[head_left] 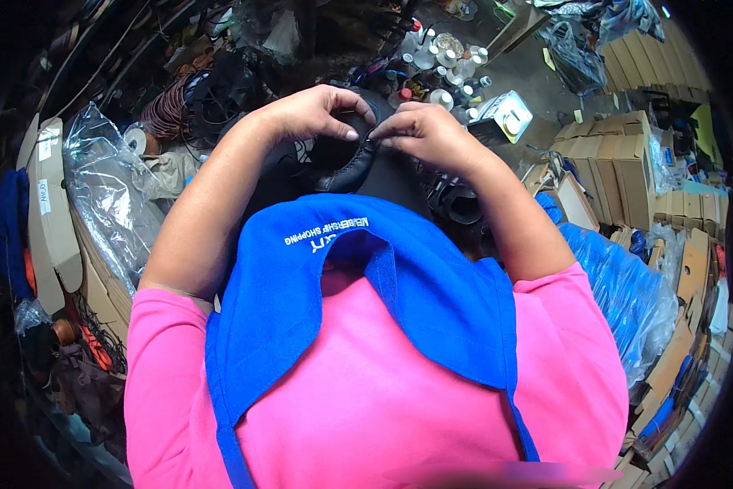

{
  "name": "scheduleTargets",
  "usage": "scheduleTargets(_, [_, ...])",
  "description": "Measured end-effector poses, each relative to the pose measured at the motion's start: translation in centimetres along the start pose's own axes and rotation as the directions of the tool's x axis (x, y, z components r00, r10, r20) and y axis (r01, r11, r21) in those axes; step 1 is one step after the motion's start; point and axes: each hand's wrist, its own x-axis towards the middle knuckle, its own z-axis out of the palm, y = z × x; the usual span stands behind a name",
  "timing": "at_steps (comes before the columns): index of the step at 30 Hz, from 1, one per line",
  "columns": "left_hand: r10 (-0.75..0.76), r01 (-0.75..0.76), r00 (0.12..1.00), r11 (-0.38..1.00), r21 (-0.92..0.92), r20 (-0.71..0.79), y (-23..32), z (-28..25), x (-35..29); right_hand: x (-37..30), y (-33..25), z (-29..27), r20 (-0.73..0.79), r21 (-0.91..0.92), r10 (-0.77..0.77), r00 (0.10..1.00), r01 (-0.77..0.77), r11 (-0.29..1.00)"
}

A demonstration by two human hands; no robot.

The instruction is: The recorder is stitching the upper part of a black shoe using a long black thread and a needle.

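A black, leather-like piece [352,174] with a curved, thick rim lies in front of my body, above the blue apron [273,269]. My left hand [322,114] grips its upper rim, with the fingers over the far side and the thumb on the inner side. On the right part of the same rim, my right hand [423,134] pinches the edge between thumb and fingertips. Whether anything small sits in that pinch is too fine to make out. The lower part of the piece merges with dark material beneath it.
Several bottles [444,57] and a white container [505,114] stand beyond my right hand. Cardboard boxes [607,163] and a blue plastic-wrapped bundle [615,273] lie at right. At left are clear plastic sheeting [110,191], a cardboard strip [50,196] and coiled cord [171,106].
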Motion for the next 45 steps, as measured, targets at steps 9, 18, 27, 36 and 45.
scheduleTargets(9, [0.005, -0.005, 1.000, 1.000, 0.019, -0.004, -0.1, 0.4, 0.4, 0.5, 4.7, 1.0, 0.166, 0.459, -0.034, 0.986, -0.047, 0.887])
scheduleTargets(18, [0.042, -0.018, 0.982, 0.991, 0.131, -0.183, -1.4, 0.3, 0.1, 0.4, 2.3, 3.6, -0.006, 0.657, 0.117, 0.993, -0.084, 0.749])
scheduleTargets(27, [0.064, 0.202, 0.844, 0.881, 0.427, -0.532, -0.9, 5.7, -4.1, 2.7, 0.2, 1.0, -0.090, 0.224, 0.086, 0.992, -0.064, 0.972])
scheduleTargets(36, [-0.183, 0.163, 0.937, 0.982, -0.092, -0.297, 0.4, 0.7, -8.0, 2.9, 0.0, 2.7, -0.176, -0.162, 0.210, 0.962, -0.239, 0.957])
scheduleTargets(45, [0.167, 0.377, 0.697, 0.743, 0.553, -0.698, 1.6, 0.3, -13.7, -0.3, 0.5, 3.7, -0.464, -0.157, -0.295, 0.835, 0.250, 0.955])
